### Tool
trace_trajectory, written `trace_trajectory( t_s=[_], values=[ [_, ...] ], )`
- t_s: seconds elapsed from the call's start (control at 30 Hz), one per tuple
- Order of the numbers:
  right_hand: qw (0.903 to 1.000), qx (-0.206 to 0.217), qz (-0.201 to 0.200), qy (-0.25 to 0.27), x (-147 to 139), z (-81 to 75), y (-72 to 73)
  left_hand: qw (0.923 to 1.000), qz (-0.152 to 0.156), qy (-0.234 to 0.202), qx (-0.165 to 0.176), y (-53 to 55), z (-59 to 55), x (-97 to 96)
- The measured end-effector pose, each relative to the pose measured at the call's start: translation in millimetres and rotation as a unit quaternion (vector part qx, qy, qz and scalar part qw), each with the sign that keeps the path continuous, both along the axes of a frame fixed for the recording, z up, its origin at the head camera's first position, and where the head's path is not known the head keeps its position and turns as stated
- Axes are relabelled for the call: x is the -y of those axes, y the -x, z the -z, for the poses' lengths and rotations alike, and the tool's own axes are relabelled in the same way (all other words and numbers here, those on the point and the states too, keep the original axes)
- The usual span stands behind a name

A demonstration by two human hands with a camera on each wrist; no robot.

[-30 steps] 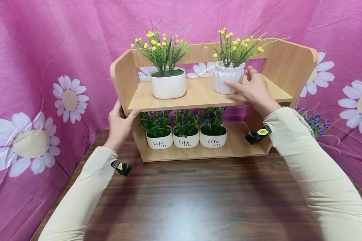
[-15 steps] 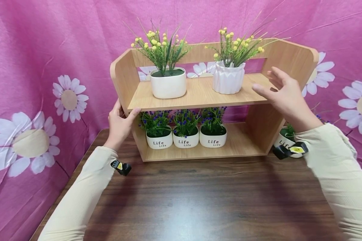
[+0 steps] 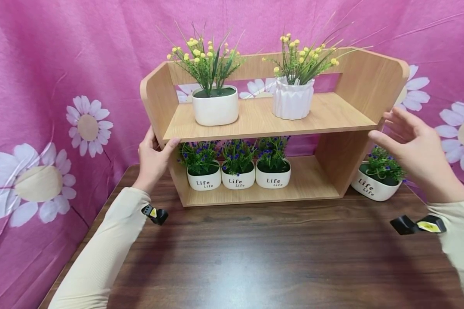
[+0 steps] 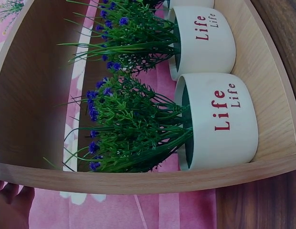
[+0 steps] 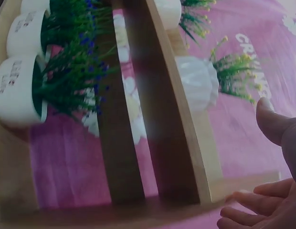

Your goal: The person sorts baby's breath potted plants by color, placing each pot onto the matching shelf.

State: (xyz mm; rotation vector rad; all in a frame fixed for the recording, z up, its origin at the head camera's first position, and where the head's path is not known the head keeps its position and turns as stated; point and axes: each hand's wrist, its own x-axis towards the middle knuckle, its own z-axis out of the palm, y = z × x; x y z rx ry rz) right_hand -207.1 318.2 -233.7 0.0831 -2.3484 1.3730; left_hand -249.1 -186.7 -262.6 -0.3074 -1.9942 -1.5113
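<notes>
A two-tier wooden shelf (image 3: 270, 120) stands on the table. My left hand (image 3: 152, 161) holds its left side panel, thumb on the front edge and fingers along the outer face. My right hand (image 3: 419, 150) is at the right side panel, thumb and fingers spread apart with nothing between them. On the upper tier sit a smooth white pot (image 3: 216, 109) and a ridged white pot (image 3: 292, 101), both with yellow flowers. Three white "Life" pots with blue-purple flowers, the rightmost pot (image 3: 273, 176) among them, line the lower tier from its left end.
Another "Life" pot (image 3: 375, 184) with blue-purple flowers stands on the dark wooden table (image 3: 232, 249), just right of the shelf. A pink cloth (image 3: 112, 56) printed with daisies hangs behind and along both sides.
My right hand has let go of the ridged white pot and moved right and outward to the shelf's right side, uncovering the pot on the table. The left hand has stayed in place.
</notes>
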Motion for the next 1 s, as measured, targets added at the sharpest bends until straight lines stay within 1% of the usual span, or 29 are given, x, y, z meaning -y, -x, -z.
trace_trajectory(
  t_s=[0.03,0.2,0.33,0.4,0.57,0.67,0.73,0.83,0.9,0.93,1.0],
  values=[
    [1.0,0.0,0.006,-0.002,-5,2.8,-3.5,1.0,0.0,0.001,0.003,-3.8,-3.0,-1.9],
    [0.9995,0.007,0.031,0.005,-32,18.9,-15.2,1.0,0.003,0.003,-0.001,-4.2,-3.7,-1.4],
    [0.9983,0.011,0.058,0.004,-54,37.5,-19.6,1.0,0.006,-0.003,-0.007,-3.9,-4.1,-0.8],
    [0.9974,0.008,0.071,0.013,-65,48.3,-21.3,0.9999,0.006,-0.004,-0.009,-3.8,-4.2,-0.8],
    [0.9939,0.002,0.101,0.046,-93,77.6,-24.7,0.9999,0.005,0.001,-0.009,-3.5,-3.9,-0.9],
    [0.9923,0.021,0.114,0.043,-113,98.6,-25.1,0.9999,0.007,0.0,-0.01,-3.5,-3.5,-0.7],
    [0.9908,0.031,0.126,0.036,-128,115.6,-24.0,0.9999,0.005,0.002,-0.009,-4.0,-3.2,-0.5],
    [0.9907,0.037,0.126,0.036,-148,139.5,-22.9,1.0,0.001,0.007,-0.007,-5.1,-3.0,-0.8],
    [0.9905,0.042,0.124,0.04,-156,152.2,-22.9,0.9999,0.0,0.009,-0.007,-5.3,-3.1,-1.1],
    [0.9903,0.049,0.124,0.037,-158,157.1,-23.1,0.9999,-0.001,0.011,-0.007,-5.2,-3.0,-1.4],
    [0.99,0.063,0.115,0.053,-160,164.9,-23.5,0.9999,0.0,0.01,-0.008,-4.5,-3.0,-1.7]
  ],
)
